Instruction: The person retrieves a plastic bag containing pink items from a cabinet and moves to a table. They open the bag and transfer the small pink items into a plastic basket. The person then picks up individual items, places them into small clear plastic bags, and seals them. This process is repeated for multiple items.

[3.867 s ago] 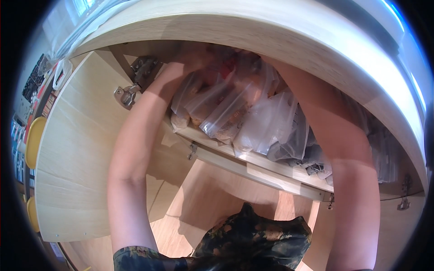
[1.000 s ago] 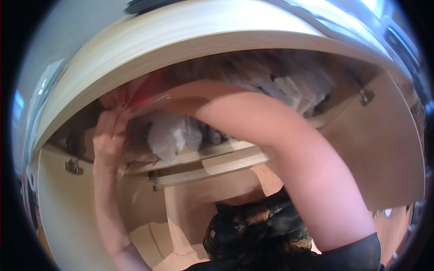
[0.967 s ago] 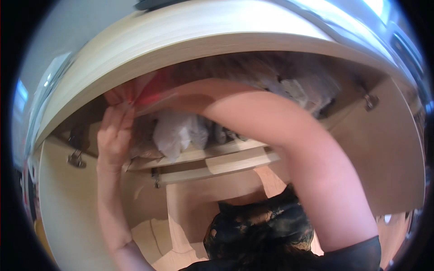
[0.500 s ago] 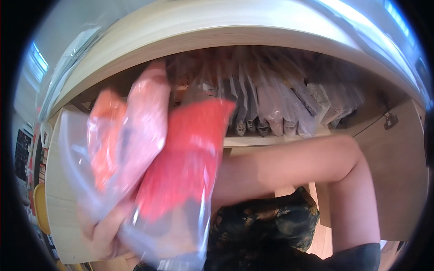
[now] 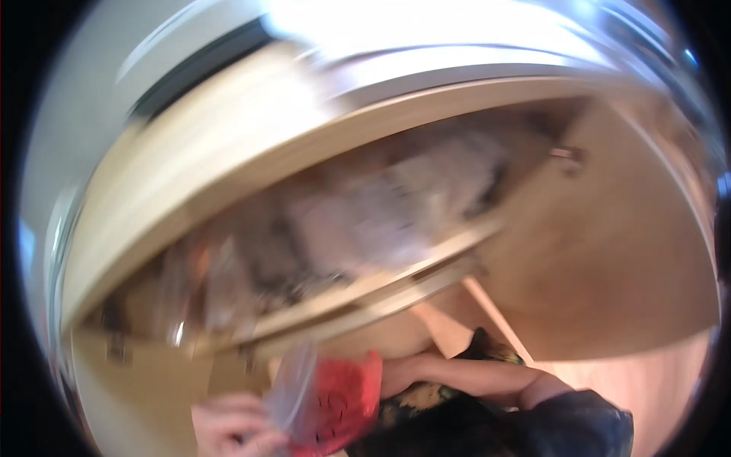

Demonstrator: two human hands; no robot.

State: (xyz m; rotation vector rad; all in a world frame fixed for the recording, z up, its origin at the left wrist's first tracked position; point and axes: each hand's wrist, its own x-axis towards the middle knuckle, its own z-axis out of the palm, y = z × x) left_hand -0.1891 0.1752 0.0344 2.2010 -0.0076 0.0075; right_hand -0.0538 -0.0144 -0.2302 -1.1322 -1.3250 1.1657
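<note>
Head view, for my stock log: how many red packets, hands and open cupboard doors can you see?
Red packet: 1
Left hand, fingers on the packet's clear bag: 1
Open cupboard doors: 2
Total: 4
The bags on the shelf are too blurred to count.

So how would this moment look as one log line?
left hand: grips clear bag of red cloth | right hand: hidden | cupboard shelf: bagged items, blurred

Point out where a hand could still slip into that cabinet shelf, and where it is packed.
The frame is blurred. The shelf looks packed with clear plastic bags along most of its width. Free room shows only below it, beside the open door, above the red packet in the left hand.
</note>
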